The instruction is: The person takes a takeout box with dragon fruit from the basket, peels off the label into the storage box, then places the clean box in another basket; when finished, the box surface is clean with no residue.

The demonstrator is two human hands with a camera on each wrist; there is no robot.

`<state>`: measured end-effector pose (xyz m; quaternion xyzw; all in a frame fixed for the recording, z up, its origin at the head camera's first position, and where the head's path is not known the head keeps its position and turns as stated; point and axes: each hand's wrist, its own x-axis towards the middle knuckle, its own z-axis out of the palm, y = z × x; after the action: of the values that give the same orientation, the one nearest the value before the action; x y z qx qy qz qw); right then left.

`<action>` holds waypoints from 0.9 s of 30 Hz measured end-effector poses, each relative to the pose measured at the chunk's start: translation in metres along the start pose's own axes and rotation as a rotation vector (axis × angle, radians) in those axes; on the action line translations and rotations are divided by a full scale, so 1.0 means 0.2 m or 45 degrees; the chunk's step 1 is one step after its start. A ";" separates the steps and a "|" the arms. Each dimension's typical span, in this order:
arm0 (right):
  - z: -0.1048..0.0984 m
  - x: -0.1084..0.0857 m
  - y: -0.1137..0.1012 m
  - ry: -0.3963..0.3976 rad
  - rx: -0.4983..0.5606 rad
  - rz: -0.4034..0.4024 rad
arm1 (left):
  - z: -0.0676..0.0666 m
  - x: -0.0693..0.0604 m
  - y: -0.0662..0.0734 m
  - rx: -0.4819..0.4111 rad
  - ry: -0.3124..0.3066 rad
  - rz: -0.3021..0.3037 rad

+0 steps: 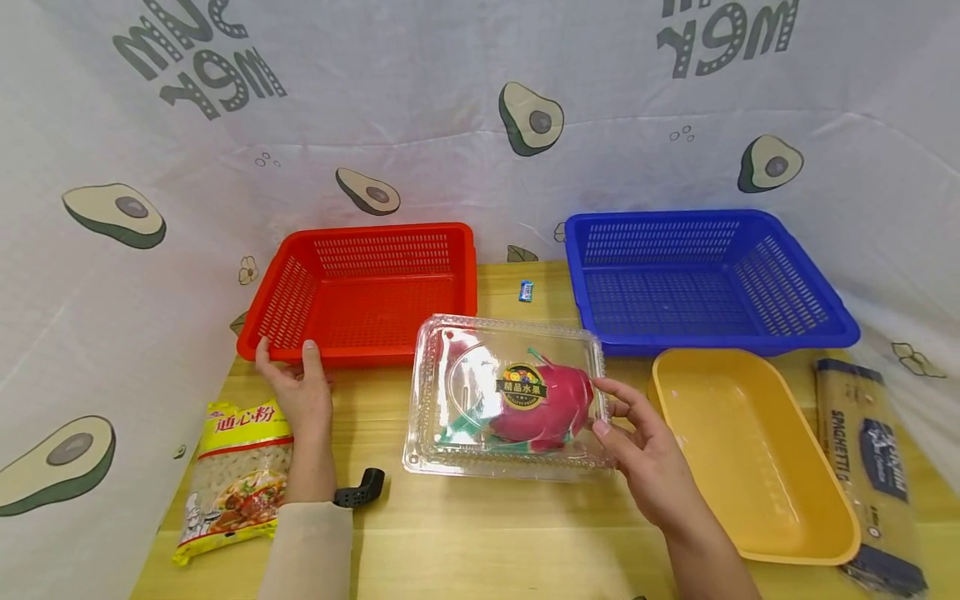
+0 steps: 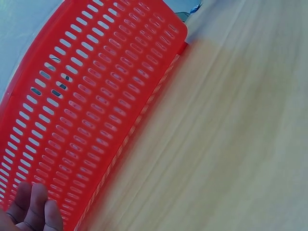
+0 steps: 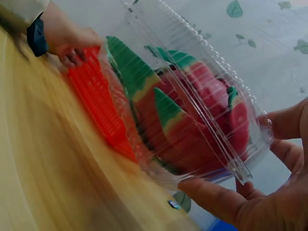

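Observation:
A clear plastic box [image 1: 465,392] with a red dragon fruit [image 1: 551,408] inside hangs at mid-view, slightly tilted. My right hand [image 1: 648,454] grips its right end, thumb and fingers on the edge; the right wrist view shows the fruit [image 3: 192,130] with green tips through the plastic. My left hand [image 1: 303,404] is at the front left of the red basket [image 1: 390,312], fingers spread at its rim and holding nothing visible. In the left wrist view its fingertips [image 2: 36,204] lie close against the basket's perforated wall [image 2: 110,96]; contact is hard to tell.
A blue basket [image 1: 660,287] stands at back right, with a yellow tub [image 1: 738,450] before it and a spaghetti pack [image 1: 873,467] at far right. A yellow-ended pasta bag [image 1: 240,475] lies left. A small blue packet [image 1: 527,291] lies between the baskets.

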<state>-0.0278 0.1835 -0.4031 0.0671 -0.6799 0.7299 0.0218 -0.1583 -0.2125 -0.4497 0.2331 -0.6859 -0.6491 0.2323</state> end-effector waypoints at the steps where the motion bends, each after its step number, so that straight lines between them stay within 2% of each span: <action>1: -0.01 -0.01 0.01 -0.010 -0.006 -0.007 | 0.00 0.00 0.00 0.001 0.002 -0.002; 7: -0.04 -0.07 0.02 -0.023 -0.161 0.022 | -0.01 0.01 0.01 -0.012 -0.005 -0.021; 12: -0.05 -0.08 0.02 -0.034 -0.230 0.114 | -0.01 0.01 0.00 -0.005 -0.005 -0.041; 16: -0.05 -0.09 0.02 -0.002 -0.301 0.206 | -0.01 0.01 0.00 0.000 -0.008 -0.033; 21: -0.06 -0.09 0.04 0.018 -0.339 0.307 | -0.01 0.00 0.00 0.022 -0.004 -0.019; 27: -0.08 -0.09 0.04 -0.005 -0.363 0.346 | -0.01 0.01 -0.01 0.015 -0.020 -0.040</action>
<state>-0.0118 0.1990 -0.4134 -0.0277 -0.7794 0.6222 -0.0688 -0.1586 -0.2155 -0.4513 0.2401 -0.6879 -0.6503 0.2153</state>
